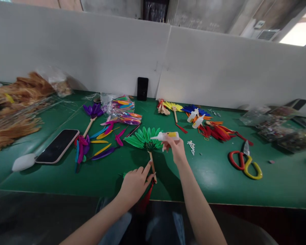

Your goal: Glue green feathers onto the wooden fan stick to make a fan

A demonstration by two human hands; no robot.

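A green feather fan (142, 137) lies on the green table in front of me, its wooden handle pointing towards me with a red tassel (148, 195) at the end. My left hand (136, 180) holds that handle between thumb and fingers, the index finger lying along it. In my right hand (175, 148) is a small white glue bottle (161, 136) with a yellow label. The bottle is tilted almost level, and its narrow nozzle is over the green feathers; whether it touches them I cannot tell. Small white beads (191, 147) lie right of my right hand.
Loose coloured feathers (104, 136), a purple feather fan (93, 110) and a phone (58, 146) lie to the left. Yellow (173, 106) and blue (191, 109) feather pieces and two glue bottles (198, 121) sit behind. Scissors (246, 161) rest at right. White panels (104, 51) stand along the back.
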